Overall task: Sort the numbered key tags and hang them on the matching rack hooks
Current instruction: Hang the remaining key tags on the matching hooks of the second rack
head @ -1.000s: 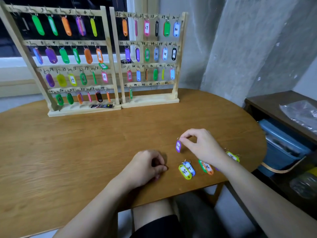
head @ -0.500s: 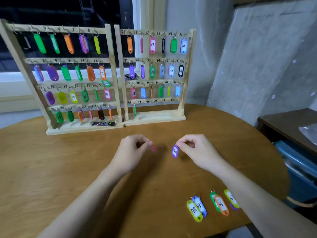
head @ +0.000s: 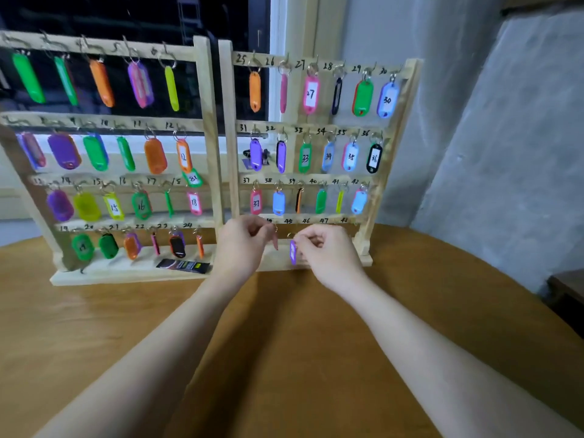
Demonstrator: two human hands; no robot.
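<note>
Two wooden racks stand side by side at the back of the table, the left rack [head: 207, 128] and the right rack [head: 398, 128], both hung with coloured numbered key tags. My left hand [head: 241, 245] pinches a thin pink tag [head: 276, 242] by its ring, in front of the right rack's bottom row near the hook marked 44. My right hand [head: 325, 248] pinches a purple tag [head: 293, 251] by its ring, just below the hooks marked 45 and 46. The two hands are close together, almost touching.
The round wooden table [head: 94, 327] stretches toward me. A small black packet [head: 183, 266] lies on the left rack's base. A concrete wall [head: 505, 137] rises on the right, and a dark side table's corner [head: 567, 284] shows at the right edge.
Both hands moved away from me, from mid-table up to the right rack's bottom row, each carrying its tag. The loose tags near the table's front edge dropped out of view.
</note>
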